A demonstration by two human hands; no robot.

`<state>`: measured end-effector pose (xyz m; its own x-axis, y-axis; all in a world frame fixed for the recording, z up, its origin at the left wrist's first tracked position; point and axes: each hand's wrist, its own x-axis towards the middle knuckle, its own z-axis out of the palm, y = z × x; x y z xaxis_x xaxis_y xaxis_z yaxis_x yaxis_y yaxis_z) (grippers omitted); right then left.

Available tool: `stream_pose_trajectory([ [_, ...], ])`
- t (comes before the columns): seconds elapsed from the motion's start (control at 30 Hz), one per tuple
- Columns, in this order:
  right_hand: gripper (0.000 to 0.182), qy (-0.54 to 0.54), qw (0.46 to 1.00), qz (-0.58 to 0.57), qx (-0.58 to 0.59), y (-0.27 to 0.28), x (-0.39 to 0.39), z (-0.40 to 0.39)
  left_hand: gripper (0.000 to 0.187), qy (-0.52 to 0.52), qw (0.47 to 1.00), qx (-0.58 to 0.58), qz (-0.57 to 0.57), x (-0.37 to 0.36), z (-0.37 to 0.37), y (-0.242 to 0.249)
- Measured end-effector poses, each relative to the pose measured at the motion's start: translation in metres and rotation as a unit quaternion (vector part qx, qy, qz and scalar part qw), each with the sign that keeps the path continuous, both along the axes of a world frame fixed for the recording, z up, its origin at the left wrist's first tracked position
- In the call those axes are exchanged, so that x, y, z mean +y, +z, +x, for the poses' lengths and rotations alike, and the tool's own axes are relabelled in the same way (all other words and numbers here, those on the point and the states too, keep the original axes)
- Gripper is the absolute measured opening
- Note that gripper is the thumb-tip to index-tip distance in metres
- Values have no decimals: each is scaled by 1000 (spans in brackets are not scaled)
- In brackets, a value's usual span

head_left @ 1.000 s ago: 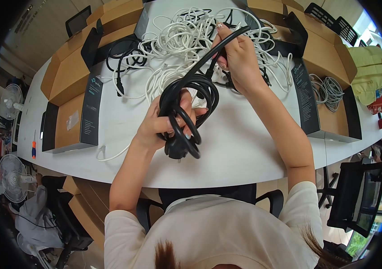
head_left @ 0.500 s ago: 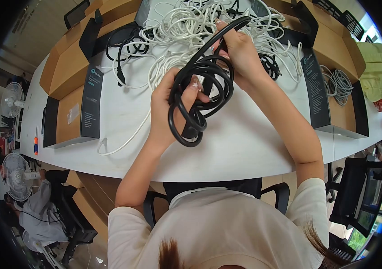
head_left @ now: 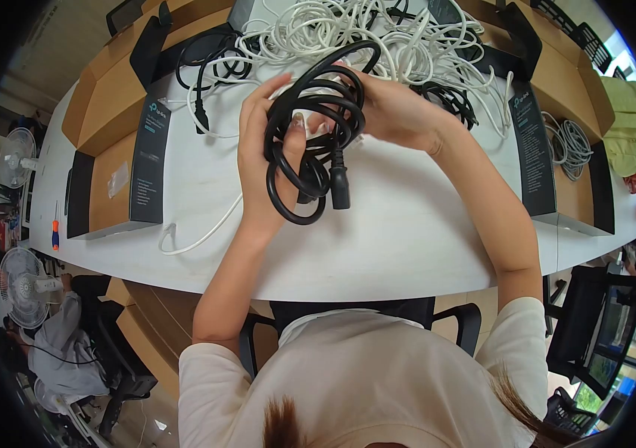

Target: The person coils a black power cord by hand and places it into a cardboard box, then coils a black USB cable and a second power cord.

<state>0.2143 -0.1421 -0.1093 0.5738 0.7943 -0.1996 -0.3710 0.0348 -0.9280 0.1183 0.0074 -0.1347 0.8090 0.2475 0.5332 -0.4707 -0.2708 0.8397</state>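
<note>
A thick black power cord [head_left: 290, 201] is looped into a loose coil above the table. My left hand [head_left: 258, 160] is closed on the coil's left side, its thumb over the loops. Around the upper right of the same coil curls my right hand [head_left: 396, 108], its fingertips partly hidden behind the loops. The cord's black connector [head_left: 340, 190] hangs down below the coil, pointing toward me. Just beyond my hands lies a big tangle of white cables [head_left: 318, 37].
Open cardboard boxes stand at left [head_left: 142, 157] and right [head_left: 531, 160]; the right one holds a coiled grey cable [head_left: 572, 149]. Black cables [head_left: 217, 63] lie at the back left. A screwdriver [head_left: 55, 235] rests near the left edge. A person [head_left: 64, 343] sits at lower left.
My right hand has come down and in, bringing its length of cord against the coil. The coil has shifted slightly left, and the connector now hangs in plain view.
</note>
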Motion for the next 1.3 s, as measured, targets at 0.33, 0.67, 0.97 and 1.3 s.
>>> stream_pose_trajectory([
  [0.33,50,44,994,-32,-97,11,14,-28,26,24,989,-7,-148,1,3,-1],
  [0.67,30,16,886,-201,-418,17,1,-27,24,86,992,-5,-95,7,8,-1],
  [0.97,25,147,869,-220,-419,56,-32,-18,33,-4,966,84,-244,28,13,-4],
  [1.3,23,101,849,-183,-485,66,-48,-5,35,-4,973,56,-222,27,11,0],
])
